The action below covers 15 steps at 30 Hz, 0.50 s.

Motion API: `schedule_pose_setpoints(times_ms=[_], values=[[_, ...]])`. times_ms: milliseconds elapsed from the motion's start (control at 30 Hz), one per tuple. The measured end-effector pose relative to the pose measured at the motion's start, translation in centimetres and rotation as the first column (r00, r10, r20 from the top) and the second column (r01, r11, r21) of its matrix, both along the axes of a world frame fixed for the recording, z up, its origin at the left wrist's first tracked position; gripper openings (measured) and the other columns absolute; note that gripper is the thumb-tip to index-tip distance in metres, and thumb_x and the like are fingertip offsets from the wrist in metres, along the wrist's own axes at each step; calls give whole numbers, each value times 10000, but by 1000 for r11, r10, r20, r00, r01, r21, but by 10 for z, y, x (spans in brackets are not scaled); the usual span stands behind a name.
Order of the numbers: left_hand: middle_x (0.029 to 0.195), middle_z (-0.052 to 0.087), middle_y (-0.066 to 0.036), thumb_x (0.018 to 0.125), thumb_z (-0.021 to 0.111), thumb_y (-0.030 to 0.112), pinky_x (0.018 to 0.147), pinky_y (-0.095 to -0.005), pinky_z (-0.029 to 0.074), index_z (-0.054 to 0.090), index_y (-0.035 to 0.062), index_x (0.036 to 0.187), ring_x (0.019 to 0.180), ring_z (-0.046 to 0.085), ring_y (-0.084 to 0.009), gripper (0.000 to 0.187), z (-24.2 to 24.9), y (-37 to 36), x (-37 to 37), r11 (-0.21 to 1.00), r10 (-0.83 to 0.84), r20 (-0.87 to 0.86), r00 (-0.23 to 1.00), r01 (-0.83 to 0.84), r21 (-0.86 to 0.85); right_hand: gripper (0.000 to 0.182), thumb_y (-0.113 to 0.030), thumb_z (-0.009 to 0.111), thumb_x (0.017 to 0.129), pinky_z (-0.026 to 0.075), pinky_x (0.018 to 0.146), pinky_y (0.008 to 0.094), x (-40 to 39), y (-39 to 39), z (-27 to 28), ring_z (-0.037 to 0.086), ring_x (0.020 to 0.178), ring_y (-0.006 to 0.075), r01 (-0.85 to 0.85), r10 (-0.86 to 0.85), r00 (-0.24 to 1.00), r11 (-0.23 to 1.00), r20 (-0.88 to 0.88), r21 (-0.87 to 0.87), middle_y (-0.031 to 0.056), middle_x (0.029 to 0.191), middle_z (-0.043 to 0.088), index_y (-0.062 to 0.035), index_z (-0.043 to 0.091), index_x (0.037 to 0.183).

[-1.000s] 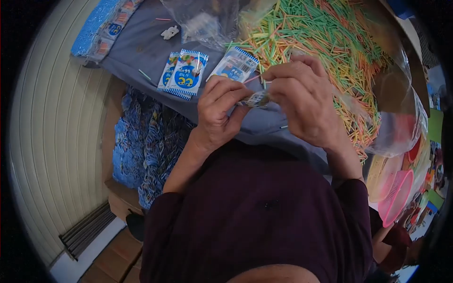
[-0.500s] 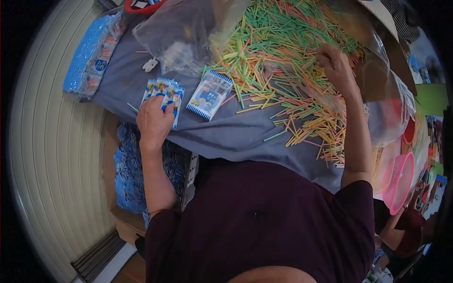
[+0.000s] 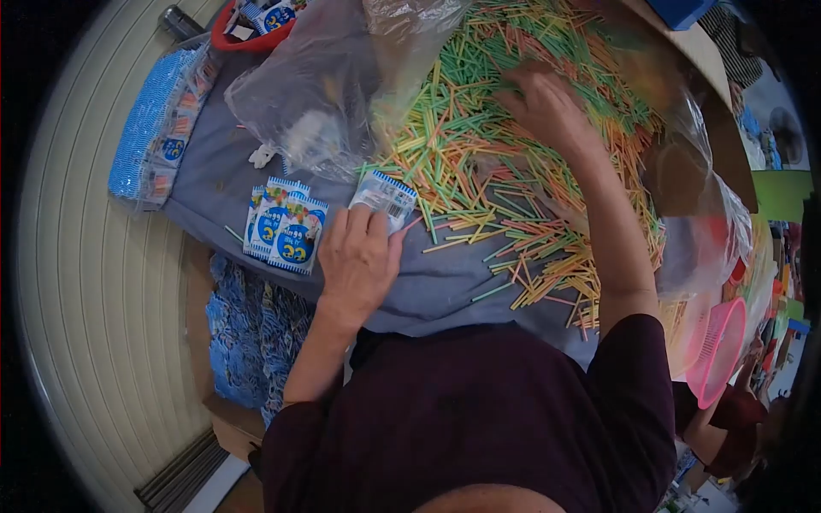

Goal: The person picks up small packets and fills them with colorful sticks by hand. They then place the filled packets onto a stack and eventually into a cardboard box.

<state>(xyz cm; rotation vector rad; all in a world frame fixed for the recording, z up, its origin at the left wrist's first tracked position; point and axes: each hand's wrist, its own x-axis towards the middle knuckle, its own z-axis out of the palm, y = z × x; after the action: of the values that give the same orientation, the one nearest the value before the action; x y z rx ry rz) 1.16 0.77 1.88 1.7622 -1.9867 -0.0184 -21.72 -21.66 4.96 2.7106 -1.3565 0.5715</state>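
My left hand (image 3: 357, 261) rests on the lower part of a white and blue packet (image 3: 390, 193), its fingers bent over it and the thumb along the right side. To the left of that hand lies an overlapping group of small blue and white packets (image 3: 295, 231) with printed fronts. My right hand (image 3: 547, 101) is over the far part of a large heap of thin coloured sticks (image 3: 466, 120), in green, yellow and orange-pink. Its thumb and forefinger are apart, with nothing visible between them; the sticks partly hide the fingertips.
Clear plastic bags (image 3: 299, 94) lie behind the packets. A full pack of blue-topped goods (image 3: 154, 128) stands at the left edge, and a red basket (image 3: 231, 38) of packets at the back. To the right are a pink basket (image 3: 717, 350) and another person's arm (image 3: 703, 427).
My left hand has moved right, off the group of packets and onto the single one. The grouped packets now lie uncovered. My right hand has moved left over the sticks, and its fingers have opened.
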Motion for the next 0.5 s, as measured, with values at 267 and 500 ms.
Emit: schedule_pose_setpoints(times_ms=[267,500], values=[[758,574,-82,719,717,24,598,-366,484,638,37,773,702,584,-277,97,-19,-1,2,974,42,-33,999,-49,-220,389,-257,721,805,489,909,438,-14,15,31,598,1080,333,-12,22,999,983,48,-184,148,1174,628,-39,663,1121],[752,624,-89,772,726,48,604,-368,463,671,25,780,683,602,-281,60,-18,6,1,991,40,-382,923,-84,-100,377,-299,714,782,460,885,494,-48,30,-2,589,1042,311,125,-106,916,992,-387,25,135,1058,621,-32,662,1043]])
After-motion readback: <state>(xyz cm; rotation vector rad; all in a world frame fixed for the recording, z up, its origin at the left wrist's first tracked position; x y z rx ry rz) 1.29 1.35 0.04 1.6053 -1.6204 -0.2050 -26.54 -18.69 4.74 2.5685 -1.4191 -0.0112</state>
